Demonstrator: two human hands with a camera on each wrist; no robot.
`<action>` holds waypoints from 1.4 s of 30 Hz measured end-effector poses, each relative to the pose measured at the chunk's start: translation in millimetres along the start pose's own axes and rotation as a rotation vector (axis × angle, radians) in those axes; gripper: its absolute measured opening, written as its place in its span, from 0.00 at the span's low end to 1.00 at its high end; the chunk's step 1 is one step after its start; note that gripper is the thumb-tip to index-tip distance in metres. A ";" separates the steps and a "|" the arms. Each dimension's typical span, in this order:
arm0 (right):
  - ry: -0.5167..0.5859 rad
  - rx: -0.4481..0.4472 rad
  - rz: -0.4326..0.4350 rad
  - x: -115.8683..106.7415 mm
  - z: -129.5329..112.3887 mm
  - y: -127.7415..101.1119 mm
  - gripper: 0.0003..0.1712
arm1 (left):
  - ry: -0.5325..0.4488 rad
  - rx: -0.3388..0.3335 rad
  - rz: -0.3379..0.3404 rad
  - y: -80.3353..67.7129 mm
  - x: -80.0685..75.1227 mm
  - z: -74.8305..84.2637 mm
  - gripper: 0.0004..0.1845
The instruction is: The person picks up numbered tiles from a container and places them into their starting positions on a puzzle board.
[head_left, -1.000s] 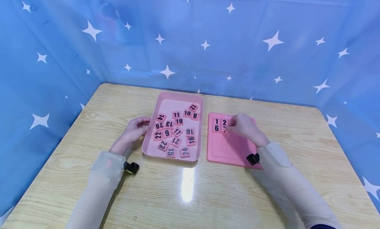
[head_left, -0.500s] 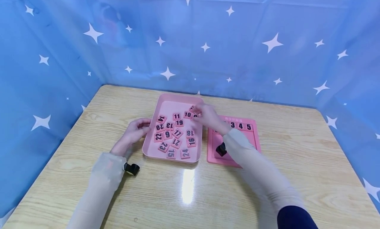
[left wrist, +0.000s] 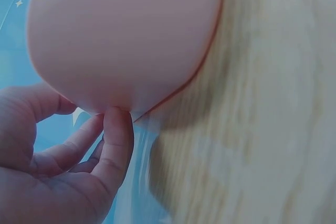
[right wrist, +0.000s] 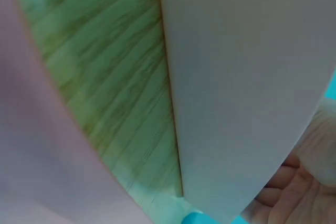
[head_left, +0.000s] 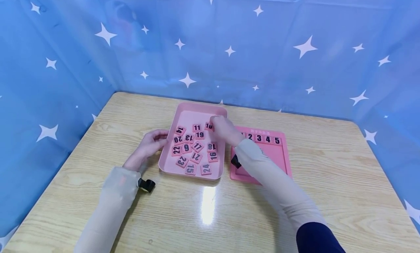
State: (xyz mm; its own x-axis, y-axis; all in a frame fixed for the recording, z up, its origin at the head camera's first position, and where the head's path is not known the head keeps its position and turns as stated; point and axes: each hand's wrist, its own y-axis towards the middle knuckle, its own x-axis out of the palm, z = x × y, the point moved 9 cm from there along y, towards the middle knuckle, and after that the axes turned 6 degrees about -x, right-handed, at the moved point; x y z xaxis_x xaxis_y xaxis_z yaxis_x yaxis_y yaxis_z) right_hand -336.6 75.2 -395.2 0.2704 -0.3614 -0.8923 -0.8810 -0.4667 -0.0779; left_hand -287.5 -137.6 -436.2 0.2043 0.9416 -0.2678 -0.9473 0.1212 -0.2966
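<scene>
A light pink tray (head_left: 201,175) holds several loose pink number tiles. My left hand (head_left: 146,149) is at its left side, fingers bent and fingertips touching the outer wall (left wrist: 126,35) in the left wrist view. My right hand (head_left: 226,131) reaches over the tray's right wall, above its upper right part, beside the "10" tile (head_left: 209,126). Its fingertips are hidden, and so is anything between them; the right wrist view shows bent fingers (right wrist: 283,179) behind the tray wall. A darker pink number board (head_left: 279,154) with tiles 1 to 5 along its top row lies right of the tray, partly under my right forearm.
Both tray and board lie on a wooden table (head_left: 183,216). A blue curtain (head_left: 203,63) with white stars stands behind it. A black wrist camera (head_left: 146,185) is on my left wrist, another (head_left: 235,161) on my right.
My right hand has moved left from the board, where it was at the tiles near 2, to the tray's upper right part, and lowered there. My left hand stays at the tray's side.
</scene>
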 end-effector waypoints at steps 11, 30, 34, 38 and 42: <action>-0.319 -0.050 0.014 -3.6 -5.2 6.1 0.08 | -0.008 0.012 -0.011 0.5 0.4 3.1 0.22; 0.010 -0.070 0.018 -6.5 2.3 2.9 0.17 | -0.018 0.020 -0.002 -0.6 -0.1 2.5 0.21; 0.102 -0.118 0.072 -22.4 -2.4 -12.7 0.20 | -0.022 0.025 0.002 -0.6 0.4 1.9 0.21; 0.132 -0.140 0.116 -40.8 2.6 -39.9 0.21 | -0.013 0.020 0.000 -0.4 1.4 1.4 0.21; 0.104 -0.134 0.150 -53.0 20.4 -71.0 0.21 | 0.004 0.006 0.009 -0.7 0.6 0.8 0.21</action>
State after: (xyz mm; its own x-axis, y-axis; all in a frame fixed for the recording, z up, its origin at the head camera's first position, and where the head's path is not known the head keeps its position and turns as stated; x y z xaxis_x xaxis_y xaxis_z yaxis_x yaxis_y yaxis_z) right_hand -296.3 143.9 -351.5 0.1852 -0.5125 -0.8385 -0.8565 -0.5025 0.1179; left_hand -286.9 -136.9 -435.5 0.1967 0.9414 -0.2739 -0.9505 0.1146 -0.2887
